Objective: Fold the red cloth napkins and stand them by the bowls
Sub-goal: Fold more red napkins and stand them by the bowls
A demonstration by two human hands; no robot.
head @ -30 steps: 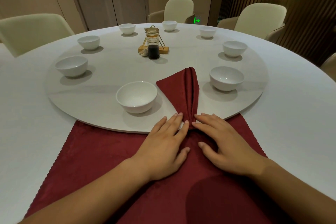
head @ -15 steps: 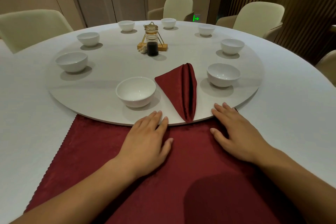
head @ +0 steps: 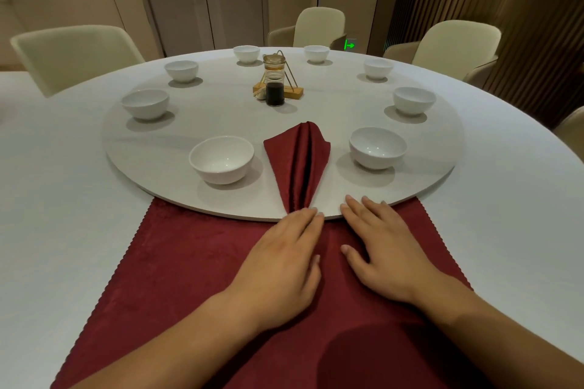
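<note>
We found both hands released, flat on the spread cloth (head: 189, 262); the left hand (head: 281, 262) touched the narrow tip of the pleated napkin (head: 297, 161) lying ahead of its fingertips, the right hand (head: 382, 253) close beside. We judged the napkin light, limp, best pinched at that gathered tip.

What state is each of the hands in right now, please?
Left hand: open, flat on the cloth, fingertips at the napkin's tip.
Right hand: open, flat on the cloth, holding nothing.
</note>
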